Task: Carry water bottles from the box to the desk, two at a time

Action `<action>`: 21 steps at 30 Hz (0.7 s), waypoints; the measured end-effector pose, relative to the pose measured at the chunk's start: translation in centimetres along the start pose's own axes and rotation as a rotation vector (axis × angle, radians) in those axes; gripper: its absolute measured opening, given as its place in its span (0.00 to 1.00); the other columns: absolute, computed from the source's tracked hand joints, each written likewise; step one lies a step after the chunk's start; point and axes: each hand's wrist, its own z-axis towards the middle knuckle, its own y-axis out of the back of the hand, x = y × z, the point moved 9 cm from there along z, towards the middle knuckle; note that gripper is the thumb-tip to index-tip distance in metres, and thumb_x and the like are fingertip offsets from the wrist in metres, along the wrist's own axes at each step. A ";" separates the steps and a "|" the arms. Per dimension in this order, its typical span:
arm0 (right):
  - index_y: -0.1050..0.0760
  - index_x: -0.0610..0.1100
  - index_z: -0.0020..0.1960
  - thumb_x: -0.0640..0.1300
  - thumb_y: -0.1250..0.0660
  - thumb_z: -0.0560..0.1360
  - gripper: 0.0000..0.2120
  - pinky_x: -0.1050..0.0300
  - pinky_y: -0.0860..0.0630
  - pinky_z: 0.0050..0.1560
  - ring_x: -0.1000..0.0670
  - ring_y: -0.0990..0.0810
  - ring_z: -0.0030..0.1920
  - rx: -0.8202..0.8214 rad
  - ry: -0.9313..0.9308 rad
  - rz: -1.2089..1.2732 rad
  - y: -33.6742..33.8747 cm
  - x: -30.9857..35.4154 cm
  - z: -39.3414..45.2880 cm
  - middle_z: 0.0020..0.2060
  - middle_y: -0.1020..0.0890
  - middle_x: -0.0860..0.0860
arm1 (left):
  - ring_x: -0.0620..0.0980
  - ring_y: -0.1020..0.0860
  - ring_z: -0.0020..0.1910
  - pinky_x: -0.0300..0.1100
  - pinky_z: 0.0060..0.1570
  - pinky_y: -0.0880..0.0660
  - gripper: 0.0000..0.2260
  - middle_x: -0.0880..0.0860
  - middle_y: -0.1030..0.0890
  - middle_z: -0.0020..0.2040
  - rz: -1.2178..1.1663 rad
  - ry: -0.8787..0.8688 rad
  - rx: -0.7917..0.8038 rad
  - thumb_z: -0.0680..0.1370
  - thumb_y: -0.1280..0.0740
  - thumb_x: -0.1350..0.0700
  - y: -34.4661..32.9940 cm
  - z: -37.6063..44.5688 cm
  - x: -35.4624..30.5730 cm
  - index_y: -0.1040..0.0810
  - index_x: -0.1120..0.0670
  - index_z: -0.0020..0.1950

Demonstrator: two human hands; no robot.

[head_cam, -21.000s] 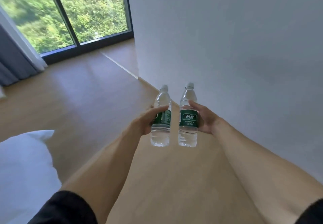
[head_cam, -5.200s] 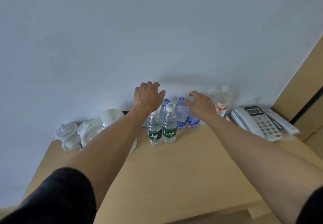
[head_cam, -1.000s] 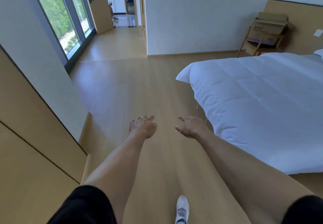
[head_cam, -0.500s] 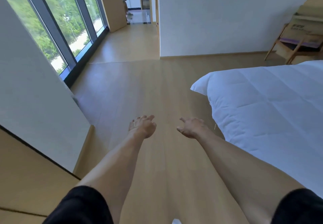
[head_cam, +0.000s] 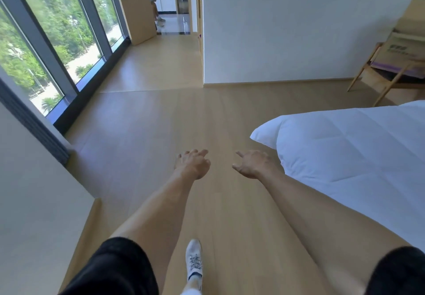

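Here, left hand (head_cam: 192, 164) and right hand (head_cam: 253, 164) grips released (empty), box (head_cam: 403, 48) print unreadable.

Floor (head_cam: 147, 133): light wood planks. On it: bed (head_cam: 358, 156), white quilt, right; wooden chair (head_cam: 377, 83), far right, bearing a cardboard box (head_cam: 404, 48); one white shoe (head_cam: 194, 262), near centre.

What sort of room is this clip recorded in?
Most likely a hotel-style bedroom. A bed with a white duvet fills the right side, floor-to-ceiling windows run along the left, and a cardboard box sits on a wooden chair by the far wall.
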 end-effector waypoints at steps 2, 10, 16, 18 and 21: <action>0.42 0.55 0.79 0.62 0.46 0.81 0.29 0.48 0.34 0.67 0.44 0.32 0.73 -0.010 -0.036 0.004 1.6 -0.3 4.3 0.74 0.30 0.49 | 0.56 0.35 0.75 0.52 0.73 0.39 0.23 0.52 0.33 0.77 -0.010 -0.038 -0.002 0.84 0.47 0.46 1.2 5.1 0.4 0.39 0.44 0.80; 0.36 0.52 0.75 0.60 0.43 0.80 0.26 0.46 0.36 0.69 0.45 0.32 0.71 -0.095 -0.129 0.051 9.9 -0.3 19.6 0.70 0.29 0.49 | 0.56 0.36 0.76 0.54 0.73 0.42 0.23 0.50 0.33 0.77 0.032 -0.187 -0.044 0.83 0.46 0.45 9.0 23.2 0.9 0.38 0.44 0.79; 0.37 0.53 0.77 0.61 0.43 0.80 0.28 0.46 0.40 0.73 0.44 0.36 0.74 -0.092 -0.195 0.086 13.0 -2.0 28.4 0.73 0.31 0.49 | 0.54 0.36 0.76 0.52 0.73 0.41 0.23 0.50 0.33 0.77 0.041 -0.271 -0.061 0.82 0.46 0.45 12.4 32.9 -0.3 0.37 0.43 0.79; 0.37 0.53 0.77 0.61 0.43 0.80 0.28 0.47 0.39 0.71 0.44 0.36 0.74 -0.087 -0.203 0.086 13.6 -2.3 31.4 0.73 0.31 0.49 | 0.54 0.36 0.76 0.52 0.73 0.41 0.23 0.50 0.33 0.77 0.047 -0.277 -0.059 0.83 0.46 0.45 13.0 35.8 -0.4 0.38 0.43 0.79; 0.38 0.53 0.77 0.61 0.42 0.79 0.28 0.47 0.40 0.72 0.43 0.35 0.74 -0.091 -0.205 0.099 14.8 -2.9 36.4 0.73 0.31 0.48 | 0.55 0.36 0.76 0.53 0.74 0.41 0.23 0.51 0.33 0.77 0.050 -0.288 -0.060 0.83 0.46 0.45 14.1 40.4 -0.5 0.38 0.44 0.79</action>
